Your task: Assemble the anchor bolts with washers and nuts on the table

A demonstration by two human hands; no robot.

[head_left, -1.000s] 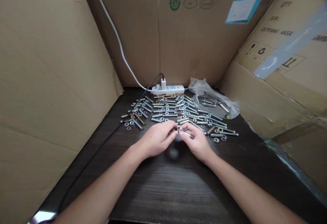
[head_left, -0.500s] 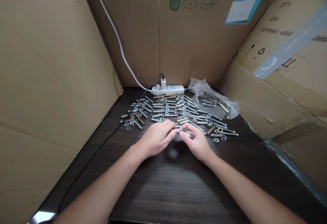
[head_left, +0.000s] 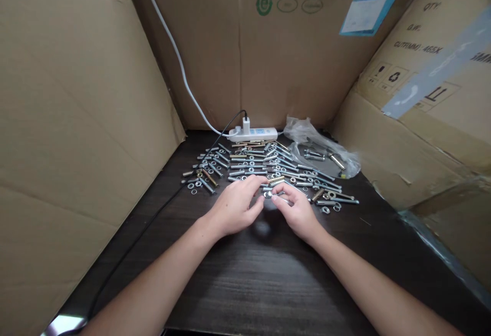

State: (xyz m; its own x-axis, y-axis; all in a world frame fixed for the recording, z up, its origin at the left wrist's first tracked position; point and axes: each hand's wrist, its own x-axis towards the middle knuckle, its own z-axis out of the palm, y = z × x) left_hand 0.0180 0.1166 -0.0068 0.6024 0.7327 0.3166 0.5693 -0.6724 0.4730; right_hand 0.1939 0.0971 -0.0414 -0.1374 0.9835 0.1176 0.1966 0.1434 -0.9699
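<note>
Right hand [head_left: 301, 216] pinching a small metal piece [head_left: 270, 194], left hand [head_left: 238, 205] open beside it.
The right box [head_left: 406, 106] reads "QTY:", "G.W." and "465X"; the back box [head_left: 207, 44] bears a green "e" mark and a blue-edged label [head_left: 364, 14], its print too small to read. Boxes wall in a dark wood-grain table [head_left: 245, 280]. The piece is at the right fingertips, between the hands—the left thumb and forefinger stand apart. Beyond lie rows of bolts [head_left: 255, 173], nuts and rings, partly hidden by the hands—then a power strip [head_left: 261, 134] and clear bag [head_left: 301, 131]. A black cable [head_left: 143, 226] crosses the left-hand bolts.
</note>
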